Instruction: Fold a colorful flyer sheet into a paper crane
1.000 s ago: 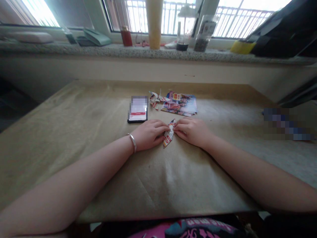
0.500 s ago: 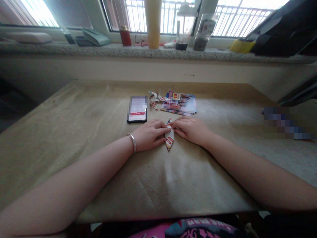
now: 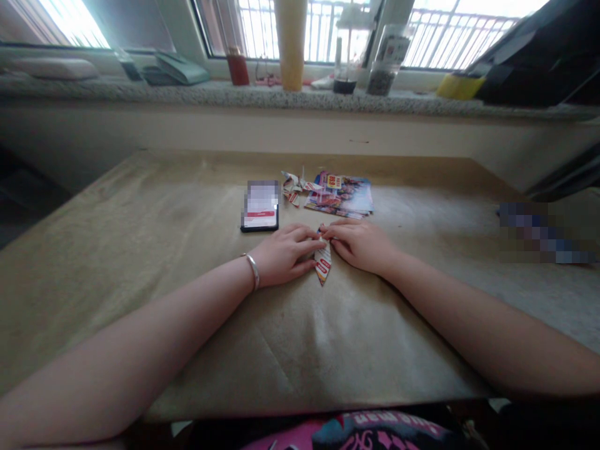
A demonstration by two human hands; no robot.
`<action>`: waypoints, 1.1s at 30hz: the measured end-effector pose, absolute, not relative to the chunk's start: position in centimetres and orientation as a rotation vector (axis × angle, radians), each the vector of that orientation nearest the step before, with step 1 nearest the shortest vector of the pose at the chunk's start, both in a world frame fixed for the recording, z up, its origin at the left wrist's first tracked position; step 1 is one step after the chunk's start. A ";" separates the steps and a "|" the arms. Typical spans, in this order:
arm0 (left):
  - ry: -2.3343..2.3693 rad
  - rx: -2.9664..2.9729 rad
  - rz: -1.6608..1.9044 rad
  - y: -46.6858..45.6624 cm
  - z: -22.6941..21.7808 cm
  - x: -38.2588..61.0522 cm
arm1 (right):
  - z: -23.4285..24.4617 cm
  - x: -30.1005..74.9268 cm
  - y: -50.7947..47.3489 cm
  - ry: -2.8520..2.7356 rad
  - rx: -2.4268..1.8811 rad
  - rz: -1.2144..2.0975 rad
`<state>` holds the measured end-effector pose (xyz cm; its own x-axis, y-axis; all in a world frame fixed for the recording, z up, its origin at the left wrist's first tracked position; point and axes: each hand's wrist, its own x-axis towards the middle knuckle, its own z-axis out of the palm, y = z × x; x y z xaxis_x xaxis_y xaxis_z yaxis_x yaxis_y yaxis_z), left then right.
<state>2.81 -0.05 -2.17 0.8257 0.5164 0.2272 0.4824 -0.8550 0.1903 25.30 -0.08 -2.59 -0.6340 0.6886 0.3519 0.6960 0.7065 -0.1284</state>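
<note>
A narrow, diamond-shaped piece of folded printed paper [image 3: 322,264] lies on the table, its pointed end toward me. My left hand [image 3: 289,251] comes from the left, its fingers resting on and holding the paper's left side and upper part. From the right, my right hand [image 3: 360,244] has its fingers curled at the paper's upper right edge, thumb and fingertips close together. The fingertips of both hands meet near the top and partly hide it. A silver bracelet [image 3: 253,272] circles the left wrist.
Beyond the hands lie a phone [image 3: 260,212] with a lit screen, folded paper figures [image 3: 293,184] and a stack of colourful printed sheets [image 3: 349,195]. A blurred item [image 3: 539,234] is at the right. Bottles and containers [image 3: 344,84] stand on the windowsill [image 3: 262,97].
The fingertips have shifted slightly at the paper's top, and its lower point has moved a little to the right. Everything else stays in place.
</note>
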 end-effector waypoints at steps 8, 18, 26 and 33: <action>0.803 2.897 0.390 -0.2 -2.3 2.8 | -2.5 25.4 0.1 -2.566 -1.103 -0.081; 0.762 2.907 0.420 0.0 -2.2 2.9 | -3.0 25.3 0.2 -2.615 -1.291 -0.162; 0.780 2.939 0.385 -0.1 -2.2 2.9 | -2.7 25.5 0.1 -2.572 -1.118 -0.201; 0.791 2.936 0.405 -0.2 -2.0 2.9 | -2.4 26.2 0.0 -2.558 -0.857 -0.060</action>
